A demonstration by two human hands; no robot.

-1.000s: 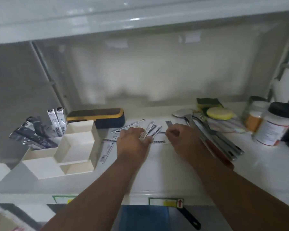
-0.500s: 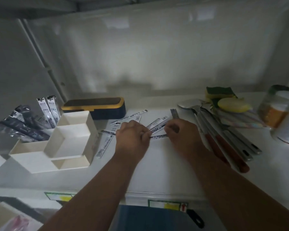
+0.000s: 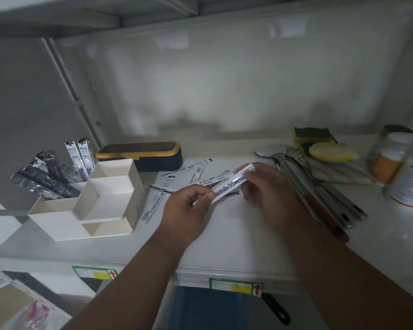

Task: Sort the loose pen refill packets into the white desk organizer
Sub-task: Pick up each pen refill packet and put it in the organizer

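1. Packets [image 3: 228,184], a small bunch, are now being held up off the shelf [image 3: 236,234], to the right of the organizer [image 3: 105,201]; half a second ago both hands were lying flat on the pile.
2. The left hand [image 3: 188,210] is pinching the bunch's near end between thumb and curled fingers, and the right hand [image 3: 265,189] is gripping its far end with curled fingers.
3. Loose packets [image 3: 188,168] are still lying on the shelf just right of the organizer, one [image 3: 153,207] touching its right wall.
4. Sorted packets [image 3: 80,160] are standing in the organizer's back left compartments, dark ones [image 3: 43,179] leaning left.
5. A yellow-rimmed case [image 3: 141,154] is sitting just behind the organizer.
6. Well to the right of the organizer, utensils [image 3: 320,198], sponges [image 3: 324,145] and jars [image 3: 401,167] are crowding the shelf beside the right hand.
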